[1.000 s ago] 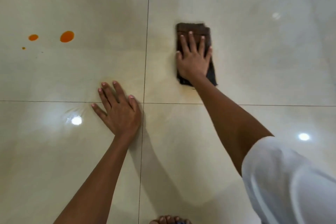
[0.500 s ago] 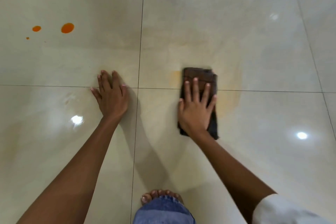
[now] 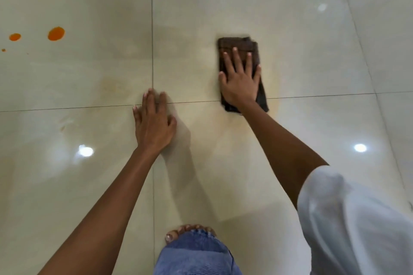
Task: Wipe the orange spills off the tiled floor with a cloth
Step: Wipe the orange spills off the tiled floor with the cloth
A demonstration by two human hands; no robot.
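Note:
A folded dark brown cloth (image 3: pixel 237 43) lies flat on the glossy cream tiled floor (image 3: pixel 301 56), right of centre. My right hand (image 3: pixel 240 78) presses on it with straight, spread fingers. A faint yellowish smear surrounds the cloth. My left hand (image 3: pixel 154 124) rests flat on the floor at the crossing of the grout lines, fingers straight. At the far left sit two orange spills, a larger one (image 3: pixel 56 33) and a smaller one (image 3: pixel 15 37), with tiny orange specks (image 3: pixel 3 50) below them.
My bare foot (image 3: pixel 190 231) and a denim-clad knee (image 3: pixel 194 257) are at the bottom centre. A white sleeve (image 3: pixel 348 225) fills the lower right. Bright light reflections (image 3: pixel 85 151) show on the tiles.
My right hand has pushed the cloth forward, away from me, over the grout line after pulling it back earlier. My left hand has stayed flat near the tile crossing.

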